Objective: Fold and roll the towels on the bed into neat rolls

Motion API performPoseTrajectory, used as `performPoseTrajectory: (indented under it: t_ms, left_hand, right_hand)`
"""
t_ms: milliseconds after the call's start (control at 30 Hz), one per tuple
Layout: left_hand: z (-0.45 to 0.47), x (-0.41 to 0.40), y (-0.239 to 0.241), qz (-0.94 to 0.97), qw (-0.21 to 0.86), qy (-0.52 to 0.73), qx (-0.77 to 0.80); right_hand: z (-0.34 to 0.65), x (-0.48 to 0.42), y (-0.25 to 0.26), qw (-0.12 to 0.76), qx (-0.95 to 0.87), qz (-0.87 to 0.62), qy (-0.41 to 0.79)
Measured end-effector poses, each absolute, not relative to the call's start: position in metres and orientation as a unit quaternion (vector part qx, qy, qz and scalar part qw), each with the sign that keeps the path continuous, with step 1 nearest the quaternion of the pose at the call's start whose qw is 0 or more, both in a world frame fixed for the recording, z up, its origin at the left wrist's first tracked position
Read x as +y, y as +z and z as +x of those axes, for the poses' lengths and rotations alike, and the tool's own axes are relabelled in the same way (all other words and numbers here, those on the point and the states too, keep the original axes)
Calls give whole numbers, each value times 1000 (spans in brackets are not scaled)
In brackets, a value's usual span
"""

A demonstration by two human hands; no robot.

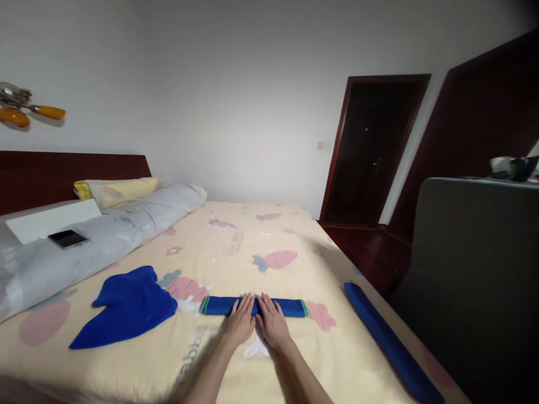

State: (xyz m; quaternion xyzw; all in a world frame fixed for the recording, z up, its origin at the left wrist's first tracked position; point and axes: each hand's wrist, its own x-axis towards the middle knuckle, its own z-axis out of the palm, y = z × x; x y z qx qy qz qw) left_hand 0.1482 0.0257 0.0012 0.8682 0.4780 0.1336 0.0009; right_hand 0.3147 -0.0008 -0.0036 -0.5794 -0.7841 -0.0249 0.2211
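A blue towel (295, 307) with green-edged ends lies as a narrow folded or rolled strip across the bed. My left hand (241, 320) rests on its middle, fingers stretched out flat. Beside it, my right hand (272, 321) presses on the same towel, also with straight fingers, and the two hands nearly touch. To the left a crumpled bright blue cloth (126, 306) is spread loosely on the sheet. Over at the bed's right edge lies a long dark blue roll (389, 342), apart from both hands.
The bedsheet (236, 247) is cream with carrot prints. A grey-white rolled quilt (138, 227) bears a phone (68, 239) and a white box (54, 219); a yellow pillow (126, 191) lies behind. A dark chair back (475, 269) stands right of the bed, and a door (362, 151) beyond.
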Motion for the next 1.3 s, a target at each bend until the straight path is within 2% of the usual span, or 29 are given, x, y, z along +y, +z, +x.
performPoseTrajectory:
  t_ms: [133, 467, 833, 967, 1300]
  left_hand:
    - [138, 26, -6, 862, -29, 118, 492]
    - [45, 36, -9, 841, -93, 130, 517]
    - [27, 26, 19, 810, 16, 77, 581]
    - [28, 25, 24, 808, 24, 72, 585]
    - [29, 33, 7, 812, -51, 124, 568]
  right_hand:
    - [326, -4, -6, 199, -785, -586, -4]
    - [395, -17, -5, 185, -746, -639, -11]
    - [430, -20, -10, 207, -721, -661, 27]
    - [433, -18, -9, 209, -729, -651, 40]
    - [422, -13, 3, 173, -748, -636, -71]
